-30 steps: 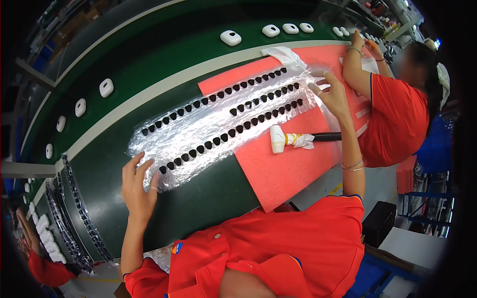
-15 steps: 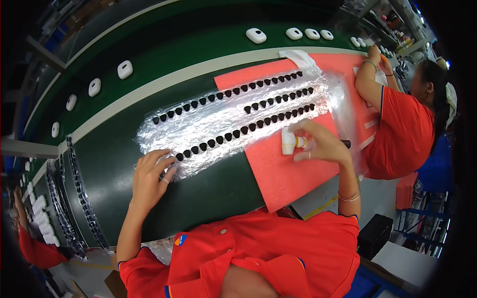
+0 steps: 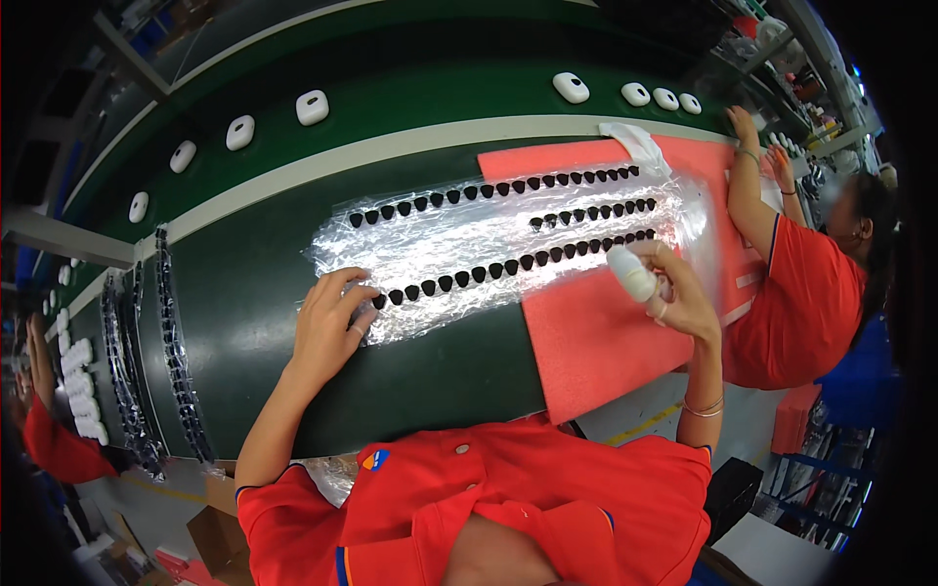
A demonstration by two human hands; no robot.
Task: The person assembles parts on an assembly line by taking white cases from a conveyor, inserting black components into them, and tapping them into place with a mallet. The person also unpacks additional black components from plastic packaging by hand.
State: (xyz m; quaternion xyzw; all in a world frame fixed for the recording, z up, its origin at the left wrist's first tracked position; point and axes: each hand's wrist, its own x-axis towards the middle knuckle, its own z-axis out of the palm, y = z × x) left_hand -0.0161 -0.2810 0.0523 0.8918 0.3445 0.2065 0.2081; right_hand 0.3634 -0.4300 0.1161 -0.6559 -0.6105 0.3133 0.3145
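Three rows of small black rounded pieces [image 3: 476, 275] lie on a crinkled clear plastic film [image 3: 440, 244]. My left hand [image 3: 334, 317] rests on the film's near left edge, fingers spread, fingertips beside the leftmost black piece of the nearest row. A ring shows on one finger. Over the right end of that row, my right hand [image 3: 684, 298] is raised with curled fingers. A white rounded piece [image 3: 633, 273] shows at its fingertips; I cannot tell whether it is a finger covering or a held object. The inside of that hand is hidden.
A red foam sheet [image 3: 596, 342] lies partly under the film, with a white cloth [image 3: 635, 145] at its far edge. White rounded cases [image 3: 313, 107] stand on the green belt [image 3: 410, 83]. Dark strips [image 3: 176, 361] hang at left. A co-worker [image 3: 806, 293] works at right.
The view has shifted, so the bench appears farther right. My right hand has lifted and turned; a black end seen behind it earlier is hidden. My left hand stays at the row's left end.
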